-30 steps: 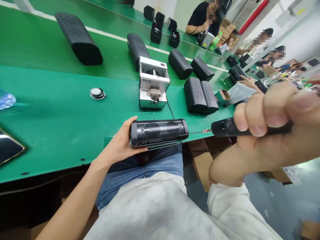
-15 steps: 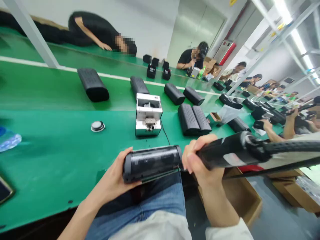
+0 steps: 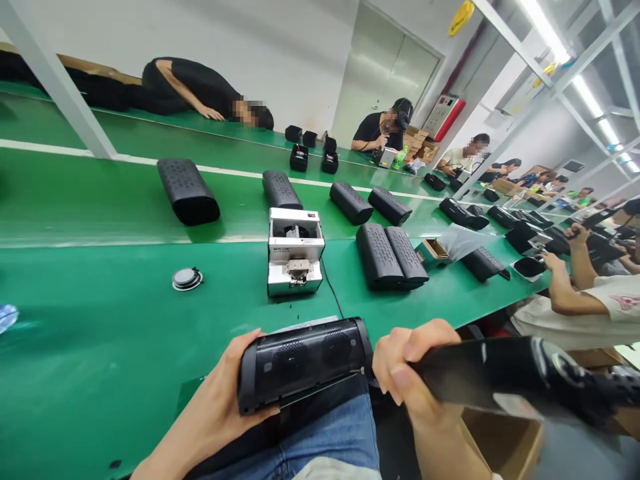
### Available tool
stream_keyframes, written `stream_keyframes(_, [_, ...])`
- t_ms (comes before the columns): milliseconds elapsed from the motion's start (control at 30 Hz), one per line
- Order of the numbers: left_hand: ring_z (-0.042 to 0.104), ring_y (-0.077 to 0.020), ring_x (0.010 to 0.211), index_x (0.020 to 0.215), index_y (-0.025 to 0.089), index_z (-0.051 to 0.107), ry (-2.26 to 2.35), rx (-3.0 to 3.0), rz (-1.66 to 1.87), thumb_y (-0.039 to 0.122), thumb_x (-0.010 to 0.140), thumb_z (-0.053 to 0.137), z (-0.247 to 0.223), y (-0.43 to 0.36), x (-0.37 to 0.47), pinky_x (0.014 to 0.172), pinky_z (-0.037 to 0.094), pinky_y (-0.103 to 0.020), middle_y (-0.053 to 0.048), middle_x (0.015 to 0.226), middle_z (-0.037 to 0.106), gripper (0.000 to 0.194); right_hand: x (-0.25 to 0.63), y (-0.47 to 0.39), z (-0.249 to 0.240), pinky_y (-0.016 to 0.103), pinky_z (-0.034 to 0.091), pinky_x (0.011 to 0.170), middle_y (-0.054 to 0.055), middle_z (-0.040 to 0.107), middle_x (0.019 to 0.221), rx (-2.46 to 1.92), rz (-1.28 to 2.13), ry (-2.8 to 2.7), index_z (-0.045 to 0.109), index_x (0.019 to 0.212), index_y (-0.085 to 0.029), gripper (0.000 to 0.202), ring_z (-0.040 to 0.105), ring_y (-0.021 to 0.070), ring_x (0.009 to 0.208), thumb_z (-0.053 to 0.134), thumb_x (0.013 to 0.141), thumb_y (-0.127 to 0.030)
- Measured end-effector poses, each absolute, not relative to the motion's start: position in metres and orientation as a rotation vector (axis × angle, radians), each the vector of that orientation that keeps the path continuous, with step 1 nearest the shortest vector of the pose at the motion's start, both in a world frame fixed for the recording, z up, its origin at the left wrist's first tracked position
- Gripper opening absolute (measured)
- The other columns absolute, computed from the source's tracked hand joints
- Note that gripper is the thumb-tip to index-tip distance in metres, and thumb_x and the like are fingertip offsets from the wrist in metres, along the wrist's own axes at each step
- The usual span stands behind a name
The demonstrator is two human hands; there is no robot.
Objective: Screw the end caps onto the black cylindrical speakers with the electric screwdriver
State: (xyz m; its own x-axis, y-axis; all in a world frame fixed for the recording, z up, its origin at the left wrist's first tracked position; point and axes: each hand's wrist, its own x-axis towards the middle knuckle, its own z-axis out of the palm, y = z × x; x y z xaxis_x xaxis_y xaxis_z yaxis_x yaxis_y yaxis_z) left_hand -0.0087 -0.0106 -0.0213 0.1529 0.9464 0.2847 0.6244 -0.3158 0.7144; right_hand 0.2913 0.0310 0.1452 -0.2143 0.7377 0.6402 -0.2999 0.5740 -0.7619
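My left hand (image 3: 225,380) is wrapped round the left end of a black speaker housing (image 3: 305,357), which lies tilted at the table's front edge above my lap. Its curved face carries two perforated patches. A black electric screwdriver (image 3: 480,373), partly blurred, is gripped in my right hand (image 3: 417,367), with its cable running off to the right. My right hand hides its tip, close to the housing's right end; I cannot tell whether they touch. Beyond the housing stands a silver screw feeder (image 3: 296,257) with a metal bracket at its front.
A round speaker driver (image 3: 187,279) lies to the left. Two black speaker shells (image 3: 381,257) stand right of the feeder, near a small open box (image 3: 436,249). Several more shells lie farther back. A cardboard box (image 3: 505,443) is below right. Co-workers sit across and to the right.
The whole scene sits lower in the view, as the camera has tilted up. The right hand and screwdriver have shifted slightly right. Both hands keep hold of the same things.
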Motion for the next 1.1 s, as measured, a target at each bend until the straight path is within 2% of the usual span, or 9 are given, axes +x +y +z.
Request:
stream_keyframes(233, [0.06,-0.0421,0.152,0.172,0.035,0.023,1.37,1.977,1.045,0.035,0.082,0.097,-0.006,-0.01,-0.001,0.126,0.054,-0.063,-0.017,0.164,0.053,0.116,0.288,0.035,0.163,0.02,0.044,0.047,-0.01,0.05,0.066,-0.464,1.007,-1.507,0.063,0.108,-0.026,0.019,0.043,0.0076,0.045,0.067,0.102,-0.008])
stream_keyframes(367, [0.058,-0.0427,0.153,0.174,0.036,0.018,1.355,1.935,1.032,0.031,0.081,0.099,-0.002,-0.01,0.0,0.126,0.053,-0.064,-0.019,0.166,0.05,0.123,0.292,0.047,0.198,0.022,0.04,0.038,-0.01,0.049,0.06,-0.414,1.084,-1.551,0.069,0.111,-0.026,0.016,0.039,0.0089,0.038,0.076,0.096,-0.023])
stream_keyframes(467, [0.055,-0.0436,0.155,0.175,0.037,0.015,1.318,1.954,1.043,0.031,0.082,0.099,-0.002,-0.01,0.0,0.128,0.051,-0.065,-0.019,0.167,0.047,0.126,0.279,0.067,0.23,0.023,0.03,0.029,-0.011,0.046,0.057,-0.332,0.957,-1.446,0.071,0.109,-0.027,0.022,0.029,0.0082,0.031,0.08,0.089,-0.026])
stream_keyframes(567, [0.055,-0.0433,0.156,0.175,0.036,0.015,1.303,1.964,1.051,0.031,0.083,0.098,-0.002,-0.01,-0.001,0.128,0.05,-0.065,-0.019,0.167,0.047,0.124,0.244,0.104,0.246,0.026,0.034,0.033,-0.012,0.044,0.055,-0.352,0.724,-1.35,0.064,0.098,-0.032,0.031,0.036,0.0112,0.034,0.088,0.081,-0.023])
stream_keyframes(700, [0.058,-0.042,0.153,0.175,0.037,0.017,1.311,1.958,1.055,0.029,0.082,0.098,-0.001,-0.01,-0.001,0.128,0.052,-0.063,-0.018,0.166,0.049,0.123,0.19,0.169,0.232,0.031,0.047,0.047,-0.01,0.047,0.057,-0.372,0.603,-1.339,0.056,0.093,-0.03,0.029,0.05,0.0144,0.043,0.084,0.088,-0.033])
stream_keyframes(867, [0.061,-0.0401,0.15,0.173,0.036,0.021,1.311,1.943,1.074,0.028,0.081,0.099,0.0,-0.01,0.0,0.126,0.053,-0.061,-0.016,0.163,0.052,0.121,0.16,0.224,0.203,0.031,0.045,0.05,-0.011,0.041,0.065,-0.403,0.573,-1.407,0.049,0.103,-0.031,0.043,0.048,0.0123,0.044,0.08,0.096,-0.059])
stream_keyframes(1000, [0.06,-0.0413,0.15,0.173,0.037,0.018,1.312,1.948,1.056,0.027,0.081,0.099,-0.001,-0.009,0.0,0.126,0.053,-0.063,-0.017,0.164,0.051,0.124,0.157,0.235,0.192,0.028,0.044,0.049,-0.011,0.043,0.067,-0.473,0.549,-1.443,0.048,0.108,-0.031,0.036,0.045,0.0103,0.044,0.072,0.103,-0.058])
stream_keyframes(1100, [0.06,-0.0421,0.151,0.173,0.037,0.018,1.311,1.961,1.049,0.029,0.081,0.099,-0.002,-0.009,-0.001,0.126,0.053,-0.064,-0.018,0.164,0.05,0.123,0.157,0.239,0.189,0.028,0.044,0.049,-0.01,0.046,0.07,-0.474,0.557,-1.422,0.049,0.108,-0.031,0.033,0.045,0.0101,0.045,0.072,0.103,-0.053])
